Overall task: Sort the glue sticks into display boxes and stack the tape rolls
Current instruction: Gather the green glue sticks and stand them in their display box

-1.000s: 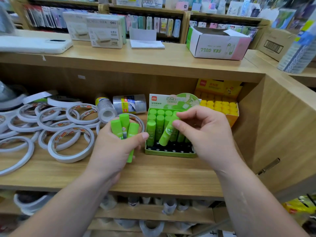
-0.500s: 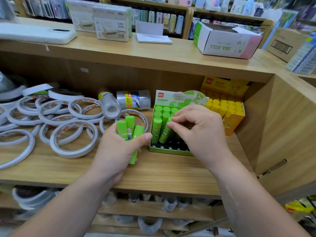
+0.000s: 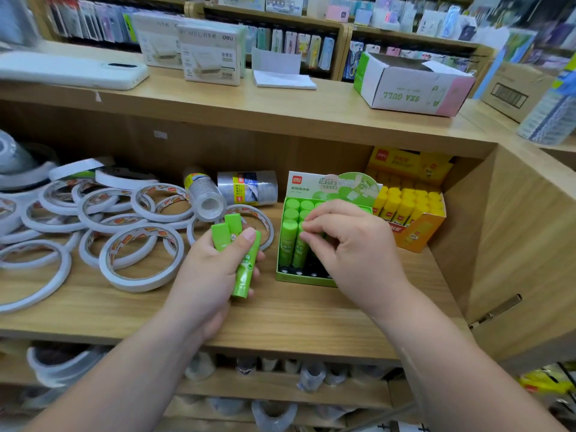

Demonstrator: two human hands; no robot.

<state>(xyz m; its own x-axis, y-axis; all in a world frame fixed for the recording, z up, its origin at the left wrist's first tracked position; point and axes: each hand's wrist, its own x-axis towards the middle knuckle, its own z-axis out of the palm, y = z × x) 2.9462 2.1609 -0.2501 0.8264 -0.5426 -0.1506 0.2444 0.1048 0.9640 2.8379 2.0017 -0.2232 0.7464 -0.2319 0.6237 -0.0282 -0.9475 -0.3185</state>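
My left hand (image 3: 207, 269) grips three green glue sticks (image 3: 246, 263) above the wooden shelf, left of the green display box (image 3: 304, 280). My right hand (image 3: 352, 244) reaches into that box, its fingertips pinching the cap of a green stick (image 3: 300, 247) standing in the second row. Several green sticks (image 3: 290, 213) fill the box's back rows; the front holes are dark and bare. A yellow display box (image 3: 417, 232) full of yellow glue sticks stands to the right. Several white double-sided tape rolls (image 3: 140, 257) lie scattered flat on the shelf's left half.
Two clear tape packs (image 3: 247, 187) lie behind the rolls. The cabinet side wall (image 3: 523, 238) closes the right end. On the counter above sit a white "SEA GULL" carton (image 3: 411, 85), white boxes (image 3: 212, 54) and a notepad (image 3: 283, 79). A lower shelf (image 3: 280, 378) holds more tape.
My right hand has set its slanted green stick upright into the box and still pinches its top. The left hand keeps its three sticks, nearly unmoved. The view has dipped slightly.
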